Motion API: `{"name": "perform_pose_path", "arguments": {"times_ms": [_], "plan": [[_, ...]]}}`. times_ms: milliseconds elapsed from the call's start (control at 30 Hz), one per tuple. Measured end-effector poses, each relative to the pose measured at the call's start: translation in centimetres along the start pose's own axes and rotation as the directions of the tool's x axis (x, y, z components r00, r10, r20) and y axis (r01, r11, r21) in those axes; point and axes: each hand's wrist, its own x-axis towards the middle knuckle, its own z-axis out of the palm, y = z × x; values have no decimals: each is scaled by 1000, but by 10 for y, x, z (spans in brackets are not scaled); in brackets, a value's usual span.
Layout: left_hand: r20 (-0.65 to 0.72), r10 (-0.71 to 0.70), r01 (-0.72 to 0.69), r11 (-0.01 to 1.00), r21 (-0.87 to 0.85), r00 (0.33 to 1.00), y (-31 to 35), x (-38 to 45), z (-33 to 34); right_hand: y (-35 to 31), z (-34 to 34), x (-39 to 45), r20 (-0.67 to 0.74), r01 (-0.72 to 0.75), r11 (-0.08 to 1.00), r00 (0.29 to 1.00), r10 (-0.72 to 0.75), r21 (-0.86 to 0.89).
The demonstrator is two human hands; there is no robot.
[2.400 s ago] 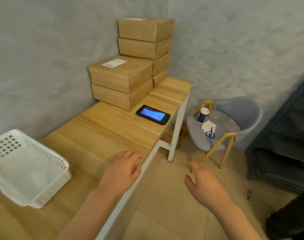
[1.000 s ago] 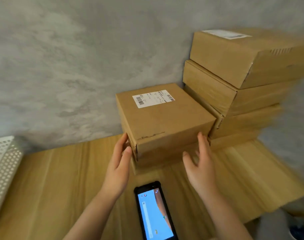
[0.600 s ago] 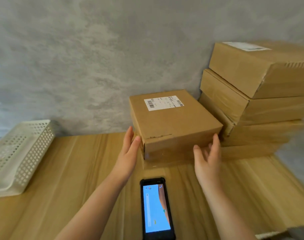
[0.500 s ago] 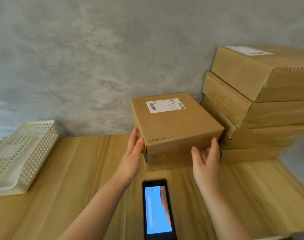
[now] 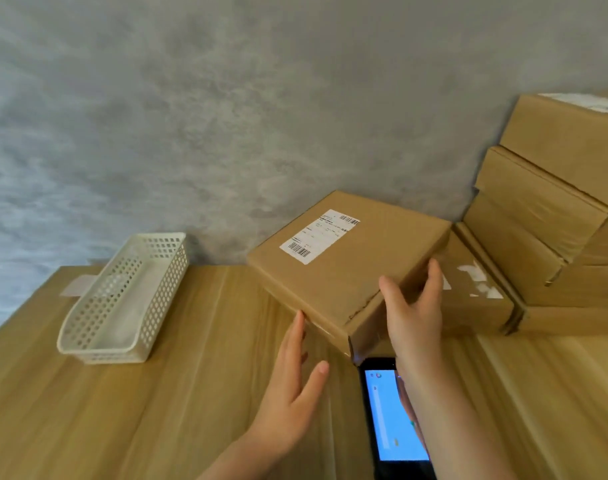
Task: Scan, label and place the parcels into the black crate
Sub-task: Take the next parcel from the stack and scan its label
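Head view: labelled parcel (image 5: pixel 344 268) sits skewed atop another box (image 5: pixel 475 289) on the worktop (image 5: pixel 157 410), near corner pointing at the phone (image 5: pixel 392 417); right hand (image 5: pixel 413 317) grips its near-right edge, left hand (image 5: pixel 292 386) flat against near-left side, fingers straight.

A white shipping label (image 5: pixel 319 236) sits on the top face of the tilted cardboard parcel (image 5: pixel 344 268); it carries barcodes at two ends and lines of print too small to read. The phone (image 5: pixel 392 420) screen shows small icons, with no legible words.
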Motion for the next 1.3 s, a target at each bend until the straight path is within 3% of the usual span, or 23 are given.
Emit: {"name": "perform_pose_path", "arguments": {"times_ms": [133,300,400,600,733,900,1000,1133,1300], "plan": [[-4,0,0,994,107,1000,-25,-11,-46,-4,19,-3,-23,-6,999,1000,7,42],[-328,-104,104,994,-18,939,-51,-14,-108,3,41,-15,13,-72,986,997,71,151],[-409,-186,164,982,-89,893,-58,-14,-141,5,50,-22,103,-102,984,991,88,144],[-351,-102,84,994,-67,931,-63,-24,-159,13,67,-23,301,-214,977,931,208,-15],[-261,-54,42,998,-52,964,-70,-31,-158,25,66,-14,340,-317,943,879,333,-105],[-172,-59,49,997,-61,983,-72,-27,-159,22,55,-14,333,-42,931,927,172,-364],[-148,-64,48,993,-111,987,-67,-24,-159,16,36,-21,254,57,906,965,57,-419],[-159,-63,40,989,-143,985,-66,-26,-158,25,-2,-34,215,152,754,977,-15,-639],[-195,-91,67,990,-126,977,-74,-24,-161,46,-28,-59,115,23,491,981,158,-871]]}}
